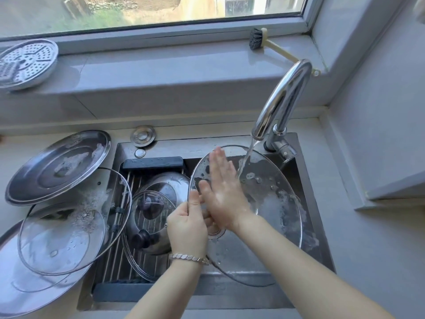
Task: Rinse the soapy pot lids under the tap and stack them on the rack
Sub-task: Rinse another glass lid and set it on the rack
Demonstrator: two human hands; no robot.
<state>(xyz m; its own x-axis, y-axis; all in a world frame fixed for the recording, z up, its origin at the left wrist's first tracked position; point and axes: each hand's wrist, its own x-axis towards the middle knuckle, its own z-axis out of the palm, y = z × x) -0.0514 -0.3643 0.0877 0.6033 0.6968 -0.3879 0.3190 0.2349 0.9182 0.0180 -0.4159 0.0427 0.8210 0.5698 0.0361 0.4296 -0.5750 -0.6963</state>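
Soapy glass lid (271, 203) under the running tap (285, 100), gripped at its left rim by the left hand (187, 229), pressed by the flat right hand (223, 192); two lids (170, 183) on the rack (110, 268) alongside

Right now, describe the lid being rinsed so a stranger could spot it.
Follow the chrome tap over the steel sink down its stream. There a large glass lid tilts in the sink's right half, left hand gripping its rim, right hand flat on it. It is the only lid under running water; the others sit on the rack or counter.
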